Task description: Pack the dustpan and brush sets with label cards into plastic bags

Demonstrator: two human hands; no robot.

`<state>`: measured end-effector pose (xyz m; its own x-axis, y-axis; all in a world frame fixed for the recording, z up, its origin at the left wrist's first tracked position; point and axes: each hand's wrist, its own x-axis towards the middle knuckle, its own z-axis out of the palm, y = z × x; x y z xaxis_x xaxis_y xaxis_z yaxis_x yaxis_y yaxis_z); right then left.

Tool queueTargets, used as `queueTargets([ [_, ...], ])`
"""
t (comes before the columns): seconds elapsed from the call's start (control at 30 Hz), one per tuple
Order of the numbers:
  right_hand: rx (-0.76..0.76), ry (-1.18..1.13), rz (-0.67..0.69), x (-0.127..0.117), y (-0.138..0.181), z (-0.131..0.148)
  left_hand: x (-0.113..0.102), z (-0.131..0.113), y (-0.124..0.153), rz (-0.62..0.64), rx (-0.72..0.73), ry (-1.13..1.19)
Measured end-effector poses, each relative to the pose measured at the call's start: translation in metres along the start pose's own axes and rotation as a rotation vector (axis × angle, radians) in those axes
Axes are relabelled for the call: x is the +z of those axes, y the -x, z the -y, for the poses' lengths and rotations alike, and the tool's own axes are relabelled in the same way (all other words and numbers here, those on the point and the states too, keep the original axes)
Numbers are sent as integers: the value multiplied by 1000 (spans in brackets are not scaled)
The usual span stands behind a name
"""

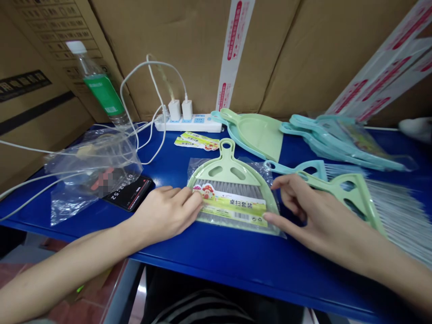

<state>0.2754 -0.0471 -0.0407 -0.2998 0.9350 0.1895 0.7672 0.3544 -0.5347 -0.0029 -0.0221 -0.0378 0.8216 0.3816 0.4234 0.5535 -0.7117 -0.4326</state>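
In front of me, a green dustpan and brush set (232,168) lies flat in a clear plastic bag, its looped handle pointing away. A printed card label (241,208) with red mushrooms crosses the grey bristles. My left hand (172,209) is closed at the bag's left edge, by the end of the label; its fingertips are partly hidden. Over the right side, my right hand (317,216) is open, thumb and index finger apart. The right thumb touches the label's right end, and the index finger is by the dustpan's rim.
Loose green and blue brushes (364,198) lie right. Dustpans (259,130) and bagged blue dustpans (340,135) lie behind. Spare labels (197,141) are near a power strip (199,123) with white cables. Left are a phone (130,193), plastic bags (91,166) and a bottle (101,87).
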Motion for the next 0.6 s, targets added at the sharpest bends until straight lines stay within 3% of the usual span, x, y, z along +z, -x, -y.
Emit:
queueTargets([
  [0.1, 49, 9, 82, 3, 1, -1, 0, -2, 0, 12, -71, -10],
  [0.2, 62, -39, 77, 3, 0, 1, -1, -3, 1, 17, -78, 19],
  [0.6, 299, -380, -16, -8, -9, 1, -1, -5, 3, 74, 89, 241],
])
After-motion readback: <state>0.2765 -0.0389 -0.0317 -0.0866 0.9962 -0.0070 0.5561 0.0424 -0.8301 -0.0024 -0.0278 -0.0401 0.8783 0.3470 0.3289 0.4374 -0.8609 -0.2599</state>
